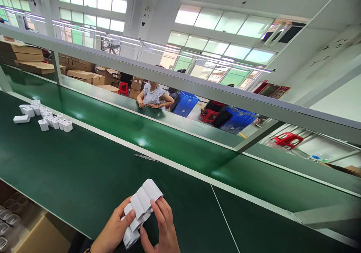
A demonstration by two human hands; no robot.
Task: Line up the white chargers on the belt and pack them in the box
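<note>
We are clasping a row of white blocks (143,202) in the left hand (114,224) above the near green table (84,178), the fingers of the right hand (164,226) gripping its right side. At near left, a cardboard box (46,235) is holding what look like clear cases (12,219). A far-right red board (275,90) is bearing lettering too small to read.

I'm looking into a factory workshop, most likely an assembly or packing line. A long, dark green bench (70,170) runs beside a glossy green strip (141,134) resembling a conveyor belt, and many alike, small white blocks (55,121) sit clustered there. Beyond, I see stacked brown cardboard boxes (81,74), large blue plastic crates (184,102), a red plastic stool (123,88), a person in a pale ruffled top (155,96) at the far worktop, slim white tube lights (256,67) and high multi-pane windows (229,21).
</note>
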